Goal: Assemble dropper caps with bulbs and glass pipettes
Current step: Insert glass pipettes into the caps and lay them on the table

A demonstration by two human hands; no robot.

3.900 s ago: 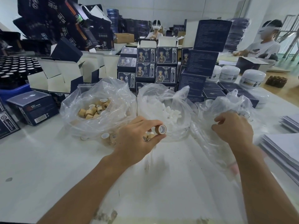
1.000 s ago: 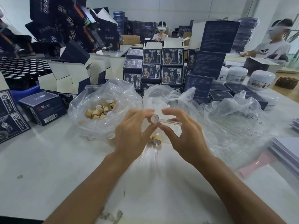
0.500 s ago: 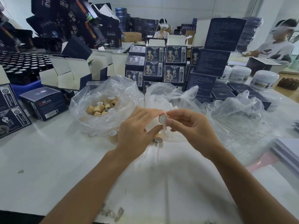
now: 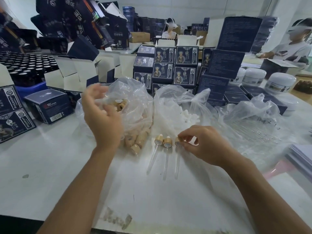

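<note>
Three assembled droppers lie side by side on the white table [image 4: 50, 166], their glass pipettes pointing toward me. My right hand [image 4: 200, 144] pinches the tan cap of the rightmost dropper [image 4: 177, 142] as it rests on the table. The two other droppers [image 4: 159, 141] lie just to its left, untouched. My left hand [image 4: 101, 115] is raised with relaxed fingers and nothing in it, in front of the clear bag of tan caps [image 4: 128, 105]. A bag of white bulbs [image 4: 182, 112] sits in the middle and a bag of glass pipettes [image 4: 253, 125] on the right.
Stacked dark blue boxes [image 4: 168, 65] stand behind the bags. Open cartons [image 4: 70, 76] and dark bottles [image 4: 25, 65] sit at the left, white jars [image 4: 278, 83] at the right. Paper sheets [image 4: 300, 156] lie at the right edge. Two other people work in the background.
The dropper that both hands held half a second ago now lies on the table beside the other two. My left hand let go and rose toward the cap bag.
</note>
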